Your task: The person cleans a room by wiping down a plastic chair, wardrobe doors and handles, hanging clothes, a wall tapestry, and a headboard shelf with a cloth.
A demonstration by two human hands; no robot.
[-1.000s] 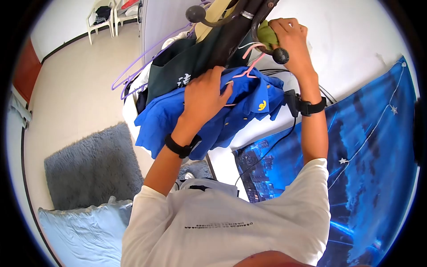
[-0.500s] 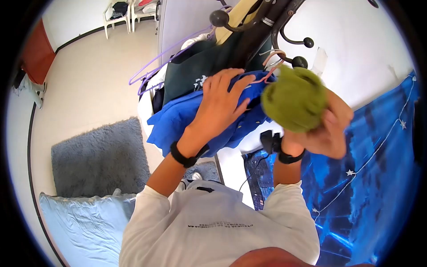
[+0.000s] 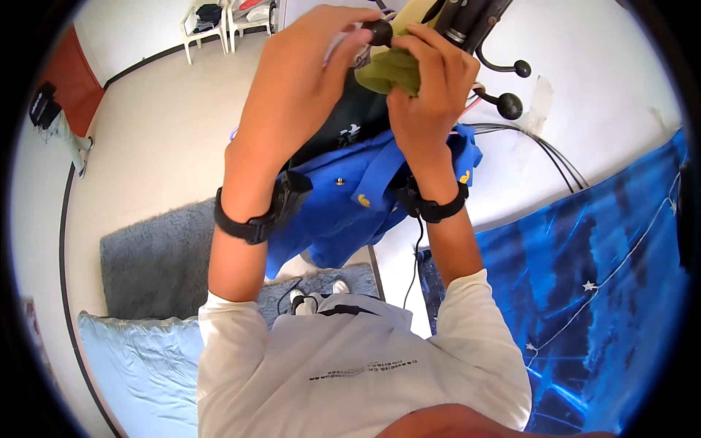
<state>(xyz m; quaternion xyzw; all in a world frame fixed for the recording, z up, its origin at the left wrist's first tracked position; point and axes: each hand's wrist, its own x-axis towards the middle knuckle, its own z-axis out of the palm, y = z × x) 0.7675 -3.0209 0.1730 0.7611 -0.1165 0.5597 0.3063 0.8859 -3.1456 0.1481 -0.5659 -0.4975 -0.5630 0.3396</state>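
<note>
The right hand [image 3: 431, 95] holds the green cloth item [image 3: 394, 71], its fingers closed on the fabric, just beside the dark ball-ended hook [image 3: 378, 33] of the coat rack [image 3: 467, 22]. The left hand [image 3: 296, 84] is raised at that hook, fingers curled, the tips at the ball. The blue garment [image 3: 343, 201] with yellow emblems hangs below both hands, in front of a dark green garment [image 3: 339, 124].

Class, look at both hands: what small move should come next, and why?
Probably ease the green cloth over the ball-tipped coat hook: the right hand holds it close to the ball, with the left hand alongside.
</note>
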